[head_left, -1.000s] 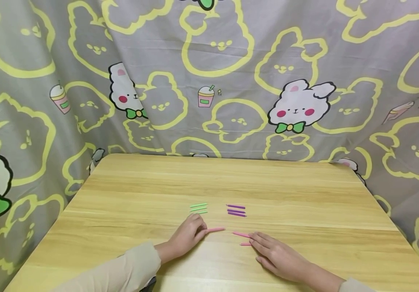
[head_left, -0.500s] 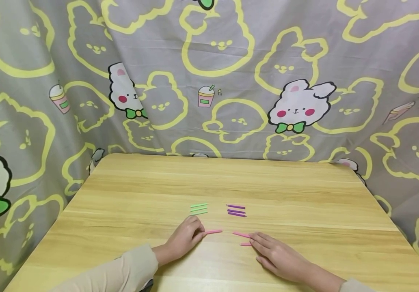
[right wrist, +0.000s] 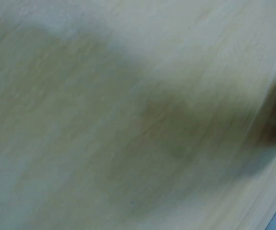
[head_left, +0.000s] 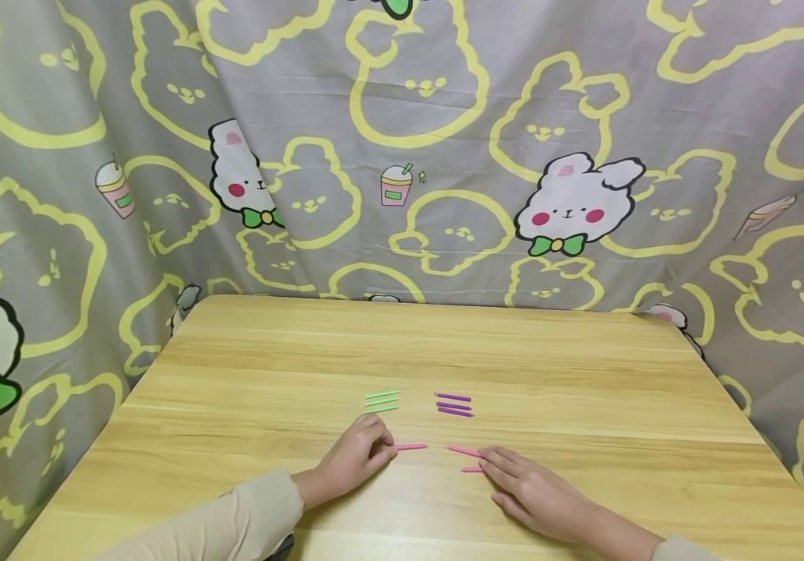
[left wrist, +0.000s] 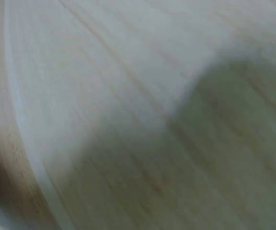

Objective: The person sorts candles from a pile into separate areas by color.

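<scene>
In the head view, my left hand [head_left: 357, 454] pinches the left end of a slim pink candle [head_left: 411, 446] between thumb and fingers, low over the table. Two more pink candles, an upper one [head_left: 463, 450] and a lower one [head_left: 472, 470], lie to its right. My right hand [head_left: 530, 491] rests palm down with fairly straight fingers, its fingertips over their right ends, which are hidden. Beyond the left hand are three light green candles [head_left: 382, 401] side by side. Three purple candles [head_left: 454, 405] lie to the right of the green ones.
The wooden table [head_left: 290, 343] fills the lower part of the head view. Behind it hangs a grey curtain [head_left: 444, 171] with cartoon prints. Both wrist views show mostly blurred, shadowed tabletop.
My left hand has shifted slightly left and nearer with its pink candle, which now lies more level. The right hand and the other candles have stayed put.
</scene>
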Demonstrator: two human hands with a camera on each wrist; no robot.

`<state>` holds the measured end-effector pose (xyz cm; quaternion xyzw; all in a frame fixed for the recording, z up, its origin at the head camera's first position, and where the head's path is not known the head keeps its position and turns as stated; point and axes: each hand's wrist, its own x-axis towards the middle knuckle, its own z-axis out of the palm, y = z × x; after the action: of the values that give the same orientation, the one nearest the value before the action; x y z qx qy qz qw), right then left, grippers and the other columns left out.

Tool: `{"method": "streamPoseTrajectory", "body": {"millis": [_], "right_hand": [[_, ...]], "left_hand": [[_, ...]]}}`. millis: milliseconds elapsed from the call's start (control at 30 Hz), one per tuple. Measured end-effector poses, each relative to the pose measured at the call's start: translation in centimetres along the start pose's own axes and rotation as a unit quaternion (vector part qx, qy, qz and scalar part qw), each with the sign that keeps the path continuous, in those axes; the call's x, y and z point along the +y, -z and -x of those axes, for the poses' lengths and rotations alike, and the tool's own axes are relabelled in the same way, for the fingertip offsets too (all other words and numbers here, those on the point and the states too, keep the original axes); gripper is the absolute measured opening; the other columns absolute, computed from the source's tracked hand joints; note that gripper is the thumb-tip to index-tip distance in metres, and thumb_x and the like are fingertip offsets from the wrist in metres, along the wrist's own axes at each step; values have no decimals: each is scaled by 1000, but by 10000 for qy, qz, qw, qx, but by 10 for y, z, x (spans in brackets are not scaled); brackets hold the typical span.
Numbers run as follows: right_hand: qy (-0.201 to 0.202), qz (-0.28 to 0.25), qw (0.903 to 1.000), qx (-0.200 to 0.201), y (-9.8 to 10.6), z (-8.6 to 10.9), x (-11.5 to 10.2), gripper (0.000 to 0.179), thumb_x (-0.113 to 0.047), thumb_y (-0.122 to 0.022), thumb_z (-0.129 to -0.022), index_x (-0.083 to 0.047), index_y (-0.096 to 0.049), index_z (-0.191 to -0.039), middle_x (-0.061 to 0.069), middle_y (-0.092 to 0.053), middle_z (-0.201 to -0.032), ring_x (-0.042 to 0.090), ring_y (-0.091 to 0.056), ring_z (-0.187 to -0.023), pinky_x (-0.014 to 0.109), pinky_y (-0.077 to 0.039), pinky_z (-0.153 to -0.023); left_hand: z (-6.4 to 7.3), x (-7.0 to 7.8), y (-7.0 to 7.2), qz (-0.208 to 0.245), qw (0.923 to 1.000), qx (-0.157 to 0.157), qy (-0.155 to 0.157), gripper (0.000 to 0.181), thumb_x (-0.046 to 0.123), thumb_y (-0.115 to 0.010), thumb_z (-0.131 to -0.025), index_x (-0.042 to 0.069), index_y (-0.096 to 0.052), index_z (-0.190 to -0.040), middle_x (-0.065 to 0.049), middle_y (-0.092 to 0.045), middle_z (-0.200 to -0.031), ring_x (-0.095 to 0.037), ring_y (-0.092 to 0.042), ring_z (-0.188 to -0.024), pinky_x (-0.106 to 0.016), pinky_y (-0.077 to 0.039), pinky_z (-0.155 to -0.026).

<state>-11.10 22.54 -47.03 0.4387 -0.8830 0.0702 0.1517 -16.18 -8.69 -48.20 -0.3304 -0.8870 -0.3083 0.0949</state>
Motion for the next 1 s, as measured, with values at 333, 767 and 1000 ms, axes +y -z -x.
{"method": "streamPoseTrajectory", "body": {"millis": [333,767,1000], "right_hand": [[-59,14,10000,-10,0,0,0,39,-24,-63,-88,0,-61,-119,13,-60,-125,29,-60,-110,39,-54,-84],[-13,47,10000,-36,1,-1,1,40,-25,-62,-88,0,-61,-118,14,-59,-126,30,-59,-110,39,-53,-84],[-17,45,10000,-82,1,0,0,39,-26,-62,-88,0,-61,-118,14,-59,-126,30,-59,-111,39,-54,-84]], "left_hand": [[-14,9,0,-18,9992,161,-355,12,16,-71,-80,9,-63,-87,2,-59,-87,-10,-52,-82,-23,-49,-77],[-32,26,-20,-121,9944,347,-993,18,15,-72,-78,8,-65,-93,1,-61,-91,-11,-55,-86,-22,-48,-81],[-39,34,-30,-216,9950,67,-974,16,19,-70,-81,9,-66,-93,3,-61,-91,-9,-53,-82,-19,-46,-78]]}}
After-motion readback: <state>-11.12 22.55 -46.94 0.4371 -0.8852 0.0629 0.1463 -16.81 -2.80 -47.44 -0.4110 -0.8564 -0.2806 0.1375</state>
